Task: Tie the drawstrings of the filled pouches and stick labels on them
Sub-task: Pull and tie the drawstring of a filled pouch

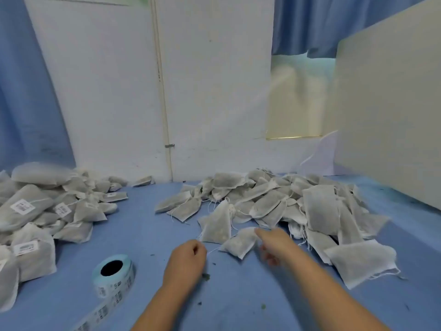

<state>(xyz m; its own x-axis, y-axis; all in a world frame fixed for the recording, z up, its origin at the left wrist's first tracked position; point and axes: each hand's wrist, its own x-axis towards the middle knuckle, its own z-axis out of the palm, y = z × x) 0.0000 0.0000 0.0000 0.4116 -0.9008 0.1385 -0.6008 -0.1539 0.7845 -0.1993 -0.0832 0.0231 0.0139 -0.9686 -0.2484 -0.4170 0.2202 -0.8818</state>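
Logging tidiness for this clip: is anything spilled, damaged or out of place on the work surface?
Yes, minor: dark green crumbs lie scattered on the blue cloth beside the left hand, probably spilled filling. The label roll trails a loose strip toward the person.

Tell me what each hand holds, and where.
The left hand pinches the drawstring of the nearest pouch. The right hand touches that pouch's edge; blur hides any grip.
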